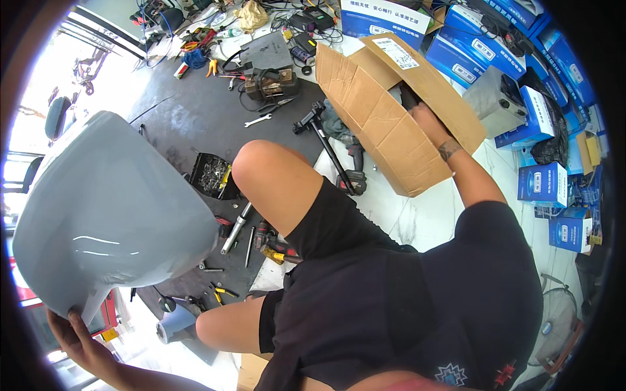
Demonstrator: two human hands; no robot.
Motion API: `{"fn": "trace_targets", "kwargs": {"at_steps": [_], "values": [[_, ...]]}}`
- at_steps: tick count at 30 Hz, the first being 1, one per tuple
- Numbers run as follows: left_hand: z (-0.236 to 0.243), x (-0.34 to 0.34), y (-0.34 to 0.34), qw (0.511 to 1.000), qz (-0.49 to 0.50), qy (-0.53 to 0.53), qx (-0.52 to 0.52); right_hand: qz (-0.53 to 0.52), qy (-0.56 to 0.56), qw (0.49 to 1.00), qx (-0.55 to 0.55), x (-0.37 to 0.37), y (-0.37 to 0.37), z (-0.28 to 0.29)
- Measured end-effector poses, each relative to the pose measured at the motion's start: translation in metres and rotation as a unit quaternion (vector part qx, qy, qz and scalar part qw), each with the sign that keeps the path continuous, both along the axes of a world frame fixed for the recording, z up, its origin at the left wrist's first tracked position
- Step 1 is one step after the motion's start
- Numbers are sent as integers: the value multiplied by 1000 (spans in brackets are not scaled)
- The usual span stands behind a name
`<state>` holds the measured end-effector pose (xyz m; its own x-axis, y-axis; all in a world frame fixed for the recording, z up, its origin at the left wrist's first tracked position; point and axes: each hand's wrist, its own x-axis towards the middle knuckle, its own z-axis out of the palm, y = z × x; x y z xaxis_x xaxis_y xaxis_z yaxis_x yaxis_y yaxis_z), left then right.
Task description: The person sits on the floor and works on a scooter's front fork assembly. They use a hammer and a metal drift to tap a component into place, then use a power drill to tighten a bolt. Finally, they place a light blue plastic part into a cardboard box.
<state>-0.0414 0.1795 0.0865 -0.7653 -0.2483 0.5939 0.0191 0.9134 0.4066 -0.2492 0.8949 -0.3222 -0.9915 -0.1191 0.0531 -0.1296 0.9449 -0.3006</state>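
On the left, a large glossy grey curved body panel (124,202) is held up at an angle. My left hand (81,342) pinches its lower edge between thumb and fingers. To the right, an open cardboard box (385,130) is tilted with its flaps spread. My right hand (427,124) reaches inside it; the fingers are hidden by the box, beside something dark that I cannot make out.
Tools lie on the dark mat (176,111): a wrench (257,120), a cordless drill (354,169), yellow-handled pliers (225,291). A black tray of screws (212,174) sits near my knee. Blue boxes (473,49) are stacked at the far right, above a fan (557,322).
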Motion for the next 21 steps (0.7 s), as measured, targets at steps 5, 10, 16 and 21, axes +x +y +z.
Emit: {"fn": "trace_targets", "kwargs": {"at_steps": [5,10,16,21], "values": [[-10,1,4,998,-22,28,50,-6,101,995,-12,63,-49,111],[-30,-10,0,998,-37,-14,58,-65,-463,869,-163,106,-50,178],[-80,-14,-4,995,-31,-63,67,32,-728,684,-38,129,-38,137],[-122,-1,-12,997,-7,-61,44,53,-711,699,49,112,-37,37]]}}
